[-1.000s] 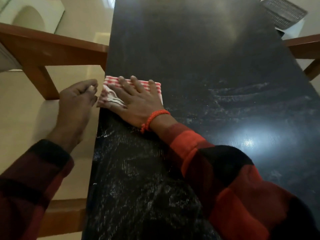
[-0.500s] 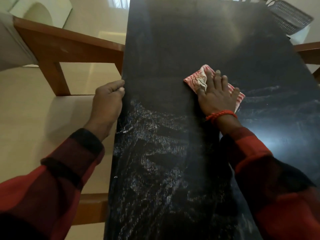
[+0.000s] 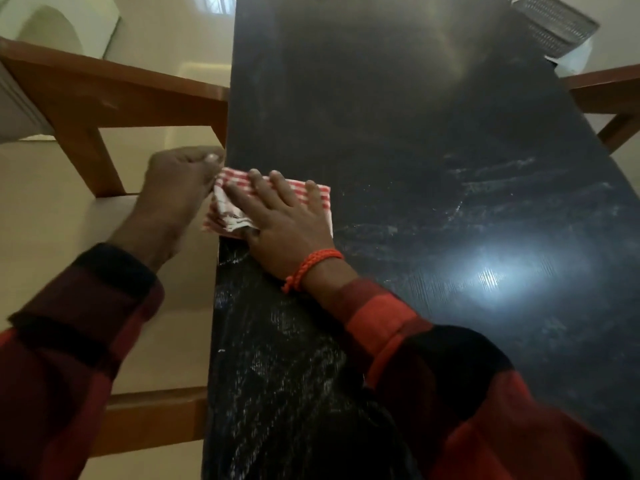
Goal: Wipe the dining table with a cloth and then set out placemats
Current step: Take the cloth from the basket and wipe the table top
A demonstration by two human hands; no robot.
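head view: right hand (image 3: 287, 223) lies flat on the red-and-white checked cloth (image 3: 311, 189), fingers spread wide, palm pressing it onto the black table (image 3: 433, 168). cloth sits at the table's left edge, its left corner hanging just past the edge. left hand (image 3: 176, 188) is off the table, just beside that edge, blurred; fingers curled in, fingertips at the cloth's overhanging corner, cannot tell whether they actually pinch it. orange braided band (image 3: 311, 266) on the right wrist; both sleeves red-and-black check. wooden chair (image 3: 114, 98) stands close on the left, its rail meeting the table edge just beyond the left hand; another chair's (image 3: 609, 95) rail touches the right edge further up. dark woven mat (image 3: 554, 26) lies at the far right corner, overhanging. table surface to the right of the cloth and beyond it is open, streaked with wipe marks, with a bright glare patch at right.
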